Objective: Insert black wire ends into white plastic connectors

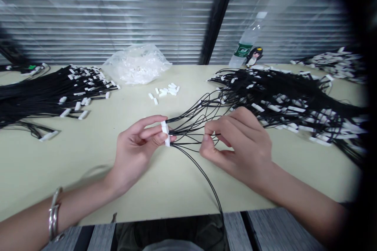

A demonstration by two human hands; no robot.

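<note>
Between the thumb and fingers of my left hand [138,145] are white connectors [165,133], stacked in a near-upright row. Thin black wires [188,115] run from them to the right, and a few curve down over the table's front edge. My right hand [238,145] is closed in a pinch on some of these wires, a short way right of the connectors. Several loose small white connectors [167,90] lie on the table beyond my hands.
Black cables with white connectors [59,86] are heaped at the left, with another heap [279,94] at the right. A clear plastic bag [138,64], a water bottle [247,41] and a penguin-like figurine [253,57] stand at the back of the pale table [118,208].
</note>
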